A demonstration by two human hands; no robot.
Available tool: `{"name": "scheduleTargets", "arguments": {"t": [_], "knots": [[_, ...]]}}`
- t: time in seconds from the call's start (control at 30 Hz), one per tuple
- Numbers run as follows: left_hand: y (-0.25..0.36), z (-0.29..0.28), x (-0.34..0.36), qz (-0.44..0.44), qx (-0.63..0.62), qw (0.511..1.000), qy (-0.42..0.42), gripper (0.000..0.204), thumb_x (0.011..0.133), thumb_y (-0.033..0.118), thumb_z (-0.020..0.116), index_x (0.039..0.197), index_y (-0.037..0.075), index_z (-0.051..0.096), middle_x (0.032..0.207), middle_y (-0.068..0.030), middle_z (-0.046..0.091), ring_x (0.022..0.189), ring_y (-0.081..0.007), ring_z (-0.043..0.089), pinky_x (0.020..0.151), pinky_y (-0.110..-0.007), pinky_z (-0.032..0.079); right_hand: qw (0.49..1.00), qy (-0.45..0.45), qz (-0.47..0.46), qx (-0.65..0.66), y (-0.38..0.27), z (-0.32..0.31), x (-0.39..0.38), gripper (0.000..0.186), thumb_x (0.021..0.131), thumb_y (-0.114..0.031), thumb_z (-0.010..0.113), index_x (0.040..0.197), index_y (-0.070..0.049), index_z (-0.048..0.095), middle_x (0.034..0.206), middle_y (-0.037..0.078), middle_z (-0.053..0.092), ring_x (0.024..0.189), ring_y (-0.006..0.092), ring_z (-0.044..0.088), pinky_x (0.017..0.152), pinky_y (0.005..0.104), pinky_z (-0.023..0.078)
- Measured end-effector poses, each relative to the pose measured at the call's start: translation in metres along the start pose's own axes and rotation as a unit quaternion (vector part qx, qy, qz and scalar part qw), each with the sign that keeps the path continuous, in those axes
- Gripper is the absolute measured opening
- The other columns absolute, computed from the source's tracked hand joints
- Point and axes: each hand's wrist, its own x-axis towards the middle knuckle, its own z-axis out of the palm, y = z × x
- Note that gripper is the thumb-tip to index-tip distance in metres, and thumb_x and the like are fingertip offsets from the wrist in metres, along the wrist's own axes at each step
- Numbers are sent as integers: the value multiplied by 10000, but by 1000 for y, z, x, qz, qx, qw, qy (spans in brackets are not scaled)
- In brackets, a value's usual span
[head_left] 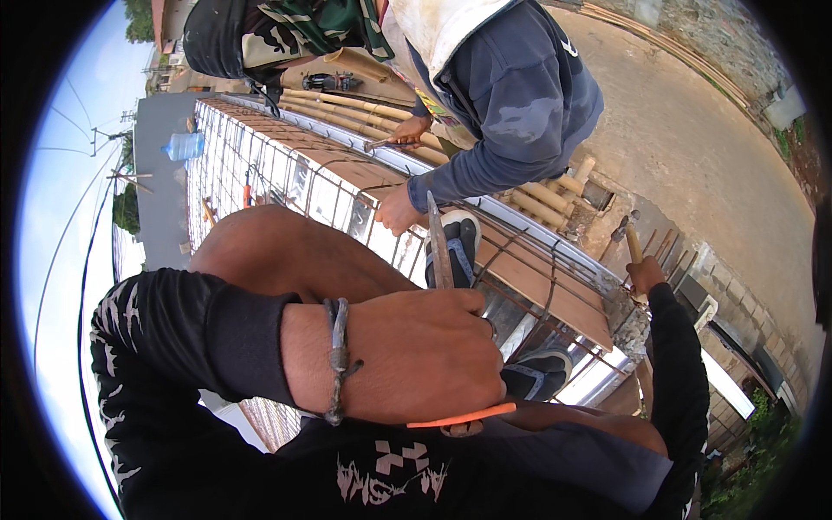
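Observation:
My left hand (416, 355), a cord bracelet at its wrist, is closed in front of my chest. From its far side sticks up a long, pointed, worn metal bar (440, 247); its grip is hidden in my fist. An orange strip (461, 415) shows under that fist, and I cannot tell whether it belongs to the bar. Out to the right, my right hand (646, 276) is wrapped round the wooden handle of a hammer (634, 243), held beside the formwork's edge. My sandalled feet (452, 247) stand among the steel rebar mesh (520, 286).
Ahead, a co-worker in a dark blue hoodie (520, 104) leans over the formwork (563, 299), one hand (412, 132) on a hammer, the other (399, 211) by the rebar. Bamboo poles (546, 204) lie beyond. A blue water jug (184, 146) stands far left; concrete ground (676, 121) lies below right.

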Motion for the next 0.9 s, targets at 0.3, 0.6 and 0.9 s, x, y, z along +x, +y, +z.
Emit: {"name": "scheduleTargets", "arguments": {"t": [0.3, 0.6, 0.9], "knots": [[-4, 0, -1, -4, -4, 1000, 1, 167, 911, 240, 604, 826, 96, 610, 755, -41, 571, 756, -233, 620, 885, -375, 442, 997, -24, -28, -72, 33, -1, 23, 311, 840, -129, 646, 681, 130, 579, 566, 189, 614, 483, 276, 672, 428, 406, 513], [-4, -11, -6, -25, 30, 997, -65, 138, 890, 229, 611, 889, 91, 622, 795, -41, 581, 829, -229, 627, 909, -374, 441, 998, -45, 8, -40, 19, -3, 14, 298, 851, -138, 653, 704, 115, 601, 596, 174, 636, 494, 250, 675, 432, 383, 508], [6, -14, 2, -59, 29, 990, -125, 125, 858, 268, 655, 922, 161, 660, 845, 3, 611, 932, -206, 639, 1019, -382, 420, 987, -78, 14, 139, -6, -21, 13, 296, 879, -143, 670, 816, 138, 604, 641, 161, 610, 504, 253, 637, 456, 397, 514]]}}
